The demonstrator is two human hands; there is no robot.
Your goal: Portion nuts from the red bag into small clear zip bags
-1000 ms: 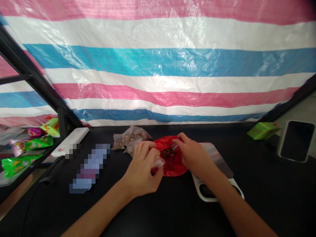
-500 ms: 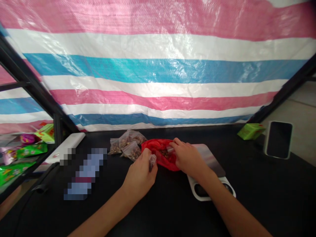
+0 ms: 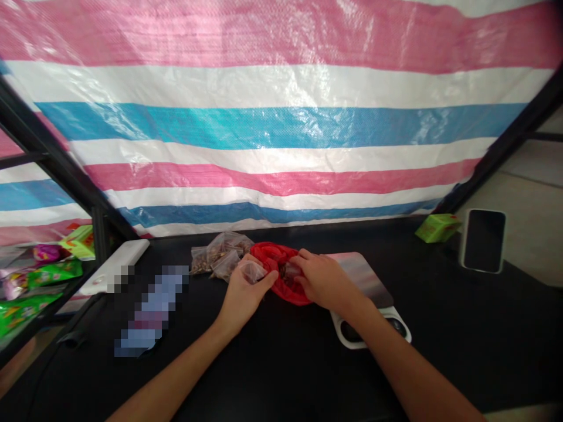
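Observation:
My left hand is closed on a small clear plastic bag, its mouth facing up beside the red bag. An opened red plastic bag sits in the middle of the table with small brown pieces inside. The fingers of my right hand dip into the red bag, curled around something clear that is mostly hidden. Behind my left hand lie several filled zip bags of brown pieces. Under my right forearm is a white kitchen scale with a shiny plate.
On the black table, a white power strip and a blurred-out blue item lie to the left. A green box and an upright phone stand at the right. Colourful snack packets are at far left.
My left hand has turned and the clear bag in it now shows more openly beside the red bag. My right fingers have reached lower into the red bag. The view has shifted slightly.

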